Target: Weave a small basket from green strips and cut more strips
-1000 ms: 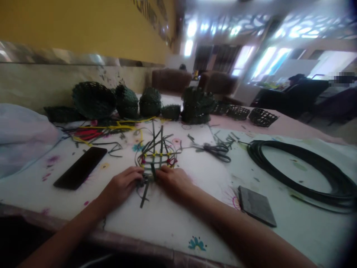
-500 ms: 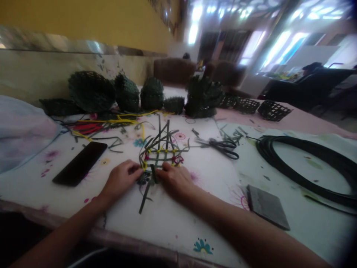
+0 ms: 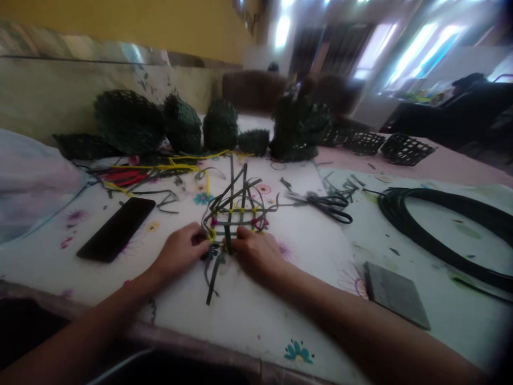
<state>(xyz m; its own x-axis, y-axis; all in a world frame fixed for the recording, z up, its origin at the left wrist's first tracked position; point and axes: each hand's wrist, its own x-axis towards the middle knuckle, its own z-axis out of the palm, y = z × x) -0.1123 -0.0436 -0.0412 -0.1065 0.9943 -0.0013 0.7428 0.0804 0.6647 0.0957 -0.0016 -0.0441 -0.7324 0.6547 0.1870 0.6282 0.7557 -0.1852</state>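
Observation:
A small open weave of dark green flat strips (image 3: 235,223), with yellow and red ties at its crossings, lies in front of me on the tablecloth. Long loose strip ends cross above it, and another strip end (image 3: 213,283) hangs down toward me. At its lower left corner my left hand (image 3: 180,248) has its fingers pinched together on the edge. My right hand (image 3: 258,251) is closed at the lower edge, thumb and forefinger at a short upright green strip (image 3: 228,238). Both sets of fingertips are partly hidden.
A black phone-like slab (image 3: 116,230) lies left, scissors (image 3: 326,206) at upper right. Further right are a coil of dark strip (image 3: 425,246) and a grey block (image 3: 395,294). Dark woven baskets (image 3: 130,123) line the back. Red and yellow strips (image 3: 156,168) lie behind the phone-like slab.
The view has shifted slightly. Both hands stay at the lower edge of the weave, and the short strip by my right fingers has moved a little against the weave.

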